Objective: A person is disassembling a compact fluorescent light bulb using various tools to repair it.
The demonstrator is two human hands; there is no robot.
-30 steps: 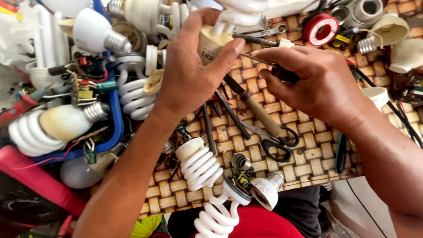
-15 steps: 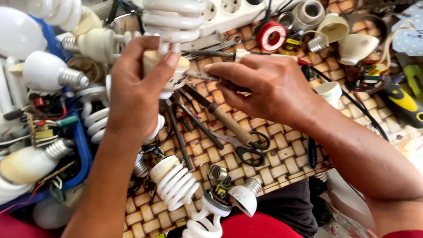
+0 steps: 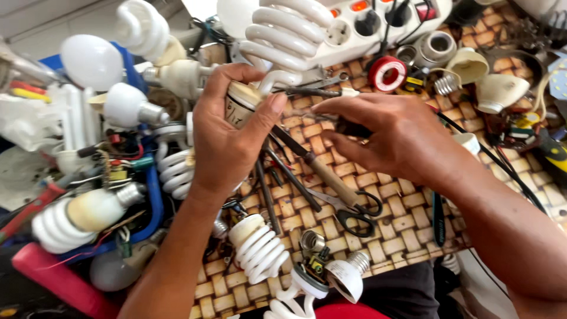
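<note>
Left grip: the left hand is wrapped around the cream base of a spiral lamp, thumb pressed on the base's upper side, fingers behind it.
Lamp position: its white coil rises up and away from the hand, ending just below the white power strip; the base sits in the palm, tilted.
Right grip: the right hand pinches a thin dark tool between thumb and fingers; the tool's tip points left and meets the lamp base beside the left thumb.
Gap between hands: narrow, bridged by the tool alone.
Beneath the hands: scissors and a wooden-handled tool lie on the woven mat, just below the right hand.
Open room: bare mat shows only below and right of the right wrist; its near edge runs by the person's lap.
Left edge: crowded with lamps, a round white bulb and loose wires, touching the left forearm's side.
Far edge: a red tape roll and lamp sockets lie near the strip.
</note>
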